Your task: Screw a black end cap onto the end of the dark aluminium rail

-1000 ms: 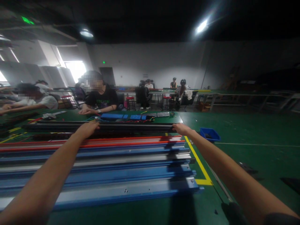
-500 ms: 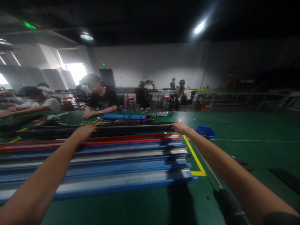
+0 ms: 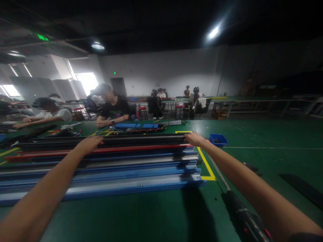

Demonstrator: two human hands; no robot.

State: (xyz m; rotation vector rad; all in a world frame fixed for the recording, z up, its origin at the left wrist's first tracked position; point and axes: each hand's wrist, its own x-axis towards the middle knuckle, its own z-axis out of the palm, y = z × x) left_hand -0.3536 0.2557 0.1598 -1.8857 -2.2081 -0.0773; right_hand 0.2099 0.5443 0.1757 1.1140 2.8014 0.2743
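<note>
Two bare hands of ours are holding one long black rail (image 3: 141, 141), which is running crosswise before us at the far side of a row of coloured rails on the green tabletop (image 3: 126, 218). Our left hand (image 3: 90, 145) is bending over the rail, its fingers curling down the far side, where the rail is hiding the tips. Our right hand (image 3: 196, 138) is pinching the rail near its right end, the fingers pressing close together. We are not able to tell whether the rail is resting on something or hanging slightly above it.

Just on our side of it, a red rail (image 3: 141, 148) is lying roughly parallel, and several blue and silver rails (image 3: 121, 190) are lying nearer to us, a shadow falling across their right ends. Yellow tape (image 3: 207, 164) is marking a corner beside those ends. Past our right hand, a small blue bin (image 3: 219, 136) is standing on the tabletop; a black tool (image 3: 242, 208) with a long thin shaft is lying beside our right forearm, and a dark flat strip (image 3: 302, 188) is lying farther right.

Beyond the black rail, blue panels (image 3: 127, 125) and grey perforated plates (image 3: 174, 123) are lying among wires. A person in a dark shirt (image 3: 113, 109) is sitting across from us, forearms resting on the tabletop.
</note>
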